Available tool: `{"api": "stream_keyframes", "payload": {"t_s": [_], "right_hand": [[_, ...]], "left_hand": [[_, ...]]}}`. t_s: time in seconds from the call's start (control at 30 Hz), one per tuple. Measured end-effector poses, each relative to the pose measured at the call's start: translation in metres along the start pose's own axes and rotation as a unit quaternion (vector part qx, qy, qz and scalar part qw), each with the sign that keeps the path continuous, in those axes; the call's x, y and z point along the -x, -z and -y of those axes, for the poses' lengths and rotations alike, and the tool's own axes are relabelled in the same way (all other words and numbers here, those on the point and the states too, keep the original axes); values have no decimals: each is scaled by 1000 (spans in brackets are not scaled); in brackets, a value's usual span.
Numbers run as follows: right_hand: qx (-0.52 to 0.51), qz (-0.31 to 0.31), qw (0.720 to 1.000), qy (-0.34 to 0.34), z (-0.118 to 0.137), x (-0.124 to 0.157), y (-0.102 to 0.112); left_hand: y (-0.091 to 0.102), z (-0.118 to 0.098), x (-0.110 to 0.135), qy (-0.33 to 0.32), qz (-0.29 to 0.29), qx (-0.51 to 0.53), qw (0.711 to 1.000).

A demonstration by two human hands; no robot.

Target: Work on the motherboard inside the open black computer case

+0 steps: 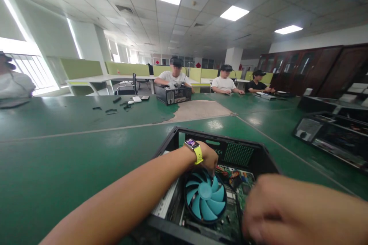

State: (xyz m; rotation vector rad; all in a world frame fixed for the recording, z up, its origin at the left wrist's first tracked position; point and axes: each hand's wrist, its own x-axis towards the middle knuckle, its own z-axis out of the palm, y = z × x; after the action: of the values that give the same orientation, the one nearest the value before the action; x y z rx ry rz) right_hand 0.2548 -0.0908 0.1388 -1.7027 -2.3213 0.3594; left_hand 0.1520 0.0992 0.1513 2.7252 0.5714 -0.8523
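While open PC case (238, 155) sits toward table's (86, 160) near edge, left forearm (138, 187) covers part; left hand (207, 155) beside turquoise fan (205, 191), right hand (266, 206) blurred, can't tell either grip; second PC tower (172, 95), far edge.

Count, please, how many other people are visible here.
4: one person at the left edge, partly cut off; a second behind the computer case opposite; a third in white, further right; a fourth in black, farthest right. Partitions may hide others.

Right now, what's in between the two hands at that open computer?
In the head view, coloured wires and green circuit board lie between the left hand and the blurred right hand.
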Motion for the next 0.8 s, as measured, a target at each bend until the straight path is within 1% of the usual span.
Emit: {"api": "stream_keyframes", "payload": {"t_s": [0.03,0.07,0.1,0.13,0.17,0.2,0.23,0.3,0.33,0.4,0.43,0.47,0.53,0.6,0.7,0.73,0.8], "right_hand": [[17,44,999,-18,-8,-23,8],[49,137,988,-54,-15,-46,12],[83,217,967,-101,-20,-68,12],[125,285,940,-139,-23,-85,9],[171,325,915,-167,-26,-99,3],[215,329,902,-179,-28,-109,-4],[260,315,895,-181,-31,-114,-10],[333,266,886,-182,-39,-117,-19],[354,259,878,-190,-43,-116,-20],[369,265,867,-203,-50,-113,-18],[363,266,870,-199,-52,-112,-16],[350,260,880,-190,-53,-111,-14],[323,232,902,-169,-52,-112,-11],[302,226,912,-160,-51,-114,-10],[298,257,906,-158,-52,-115,-10],[300,261,904,-157,-53,-116,-10],[303,249,908,-150,-57,-117,-11]], "left_hand": [[-5,3,-4,3,14,20,1000],[-8,5,-7,12,29,38,999],[-11,5,-9,23,43,53,997],[-13,5,-11,34,53,62,996],[-14,5,-12,42,57,65,995],[-15,4,-13,47,54,61,996],[-15,3,-14,49,44,52,996],[-15,1,-17,45,8,24,999],[-15,0,-18,42,-14,9,999],[-15,-2,-20,39,-52,-19,998],[-15,-2,-21,38,-63,-28,997],[-15,-1,-21,35,-66,-33,997],[-15,2,-21,20,-53,-29,998],[-15,8,-19,-9,-22,-5,1000],[-16,17,-18,-62,20,31,997],[-16,19,-17,-75,21,34,996],[-14,21,-17,-90,-3,27,996]]}}
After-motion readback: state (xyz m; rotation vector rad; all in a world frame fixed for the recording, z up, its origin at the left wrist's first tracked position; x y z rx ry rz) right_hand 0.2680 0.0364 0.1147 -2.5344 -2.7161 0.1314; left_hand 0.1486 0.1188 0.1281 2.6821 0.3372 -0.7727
